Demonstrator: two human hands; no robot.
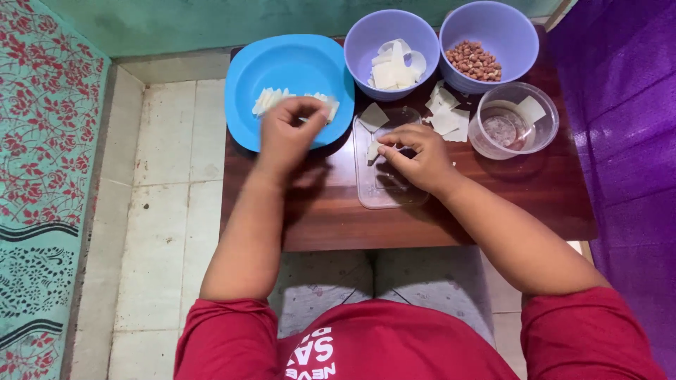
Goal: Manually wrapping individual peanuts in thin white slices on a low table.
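My left hand hovers over the near edge of a blue plate, fingers curled and pinched together close to the folded pale dough pieces lying on it; whether it holds one I cannot tell. My right hand rests on a clear plastic lid in the middle of the small dark wooden table, its fingertips pressing a small pale dough piece. Another dough square lies at the lid's far end.
At the table's far side stand a lilac bowl of cut dough sheets, a lilac bowl of peanuts and a clear tub with liquid. Loose dough squares lie between them. Tiled floor lies left, purple cloth right.
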